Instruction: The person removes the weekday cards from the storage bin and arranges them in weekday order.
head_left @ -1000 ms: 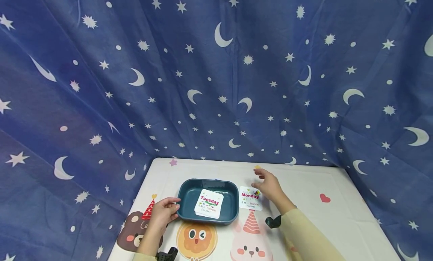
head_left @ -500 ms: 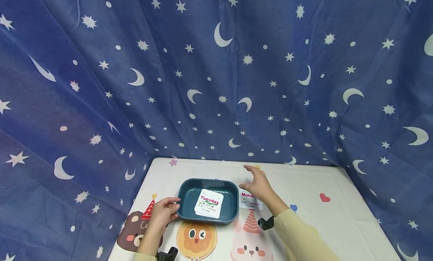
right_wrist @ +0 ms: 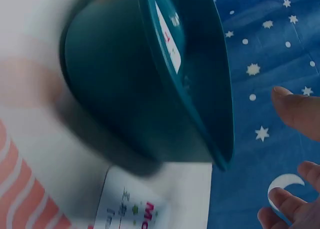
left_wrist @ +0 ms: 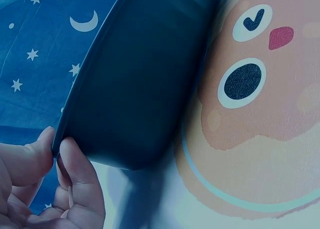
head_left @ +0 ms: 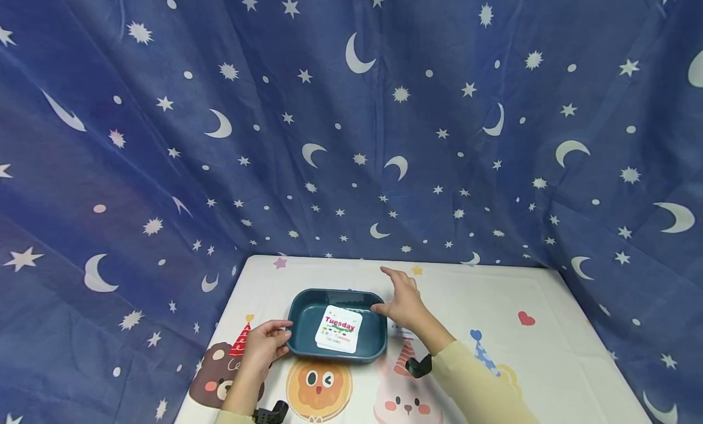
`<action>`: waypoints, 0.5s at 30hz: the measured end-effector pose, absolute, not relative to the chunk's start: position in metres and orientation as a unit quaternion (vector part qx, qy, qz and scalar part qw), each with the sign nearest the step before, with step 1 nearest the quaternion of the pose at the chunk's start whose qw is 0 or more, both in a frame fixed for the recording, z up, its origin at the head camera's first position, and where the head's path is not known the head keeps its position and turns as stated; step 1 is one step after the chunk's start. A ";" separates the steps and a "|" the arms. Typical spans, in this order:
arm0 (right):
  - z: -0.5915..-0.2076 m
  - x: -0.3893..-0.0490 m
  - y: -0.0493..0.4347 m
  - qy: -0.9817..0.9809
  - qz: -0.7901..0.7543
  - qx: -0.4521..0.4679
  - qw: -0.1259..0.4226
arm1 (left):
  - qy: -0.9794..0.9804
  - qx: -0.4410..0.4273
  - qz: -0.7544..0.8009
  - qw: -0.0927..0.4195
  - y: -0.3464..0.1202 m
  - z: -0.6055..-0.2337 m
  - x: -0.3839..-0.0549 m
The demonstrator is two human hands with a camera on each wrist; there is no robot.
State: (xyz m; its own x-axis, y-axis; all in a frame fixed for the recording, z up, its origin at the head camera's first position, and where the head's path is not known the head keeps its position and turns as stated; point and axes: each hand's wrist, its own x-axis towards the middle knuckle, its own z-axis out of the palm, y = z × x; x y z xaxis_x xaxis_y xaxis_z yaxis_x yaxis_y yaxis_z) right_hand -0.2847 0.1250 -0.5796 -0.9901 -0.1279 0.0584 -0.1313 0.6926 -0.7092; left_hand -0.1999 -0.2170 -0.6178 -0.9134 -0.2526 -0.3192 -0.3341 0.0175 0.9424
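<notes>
Blue-green tray on the table — pinched at its left rim by my left hand. Tuesday card: already inside, another edge showing beneath. Monday card: outside, flat beside the tray's right end. My right hand: fingers spread near that end — grasping nothing.

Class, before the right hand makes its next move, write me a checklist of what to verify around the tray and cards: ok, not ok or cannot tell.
1. Left hand pinches the rim of the tray: ok.
2. Right hand has hold of the tray: not ok; it is open and, in the right wrist view, apart from the rim.
3. Tuesday card lies face up inside the tray: ok.
4. Monday card lies outside the tray, on the table: ok.
5. Number of cards under the Tuesday card: cannot tell; only a white edge shows.
</notes>
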 end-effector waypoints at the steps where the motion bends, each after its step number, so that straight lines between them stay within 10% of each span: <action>1: -0.579 -0.284 0.123 -0.920 0.385 0.077 0.001 | 0.712 -0.206 0.670 0.030 -0.217 -0.618 -0.200; 15: -0.579 -0.269 0.082 -0.939 0.322 0.122 0.005 | 0.711 -0.208 0.671 0.032 -0.217 -0.617 -0.201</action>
